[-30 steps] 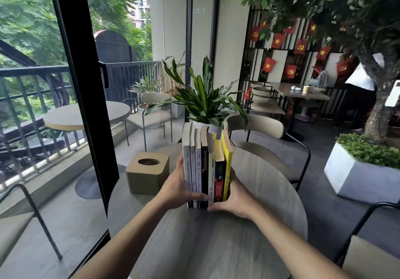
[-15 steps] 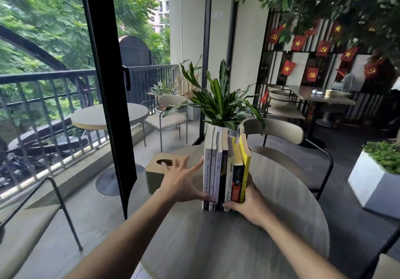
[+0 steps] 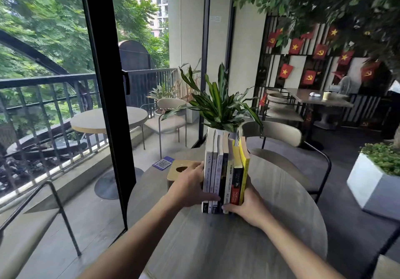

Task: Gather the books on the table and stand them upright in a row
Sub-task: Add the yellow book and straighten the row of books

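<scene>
The row looks made and is being squared: left hand (image 3: 187,184) and right hand (image 3: 249,207) clamp the upright white, black and yellow paperback books (image 3: 225,170) at the middle of the round grey wooden counter (image 3: 216,248) (fingers wrapped round each end), so next likely calls for a slow, even release.

Both forearms reach forward and converge, left hand (image 3: 190,186) against the left flank of the books (image 3: 223,170) with thumb hooked across the spines, right hand (image 3: 247,208) cupping the right flank low, thumb at the base.
</scene>
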